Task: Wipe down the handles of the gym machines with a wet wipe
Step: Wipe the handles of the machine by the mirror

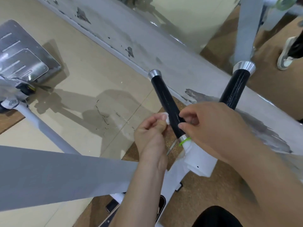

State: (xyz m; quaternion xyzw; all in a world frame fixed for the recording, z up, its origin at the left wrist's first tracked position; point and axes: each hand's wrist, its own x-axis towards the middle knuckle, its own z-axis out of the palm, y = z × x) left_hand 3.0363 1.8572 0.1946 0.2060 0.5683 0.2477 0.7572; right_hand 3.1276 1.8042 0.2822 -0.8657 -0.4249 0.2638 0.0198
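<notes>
My left hand (150, 138) pinches the wet wipe (165, 117) against the left side of the black handle (166, 100). I see my right hand (213, 128) with fingers curled round the handle's lower part, just above a green tie (184, 141) at the white frame (200, 161).

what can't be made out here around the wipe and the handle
Head view:
- wet wipe: only a white corner shows; the left hand covers the rest.
- black handle: the right hand hides its lower side.
- right hand: curled fingers hide what they hold.
- shoe, upper right: the frame edge cuts its wearer off.
</notes>
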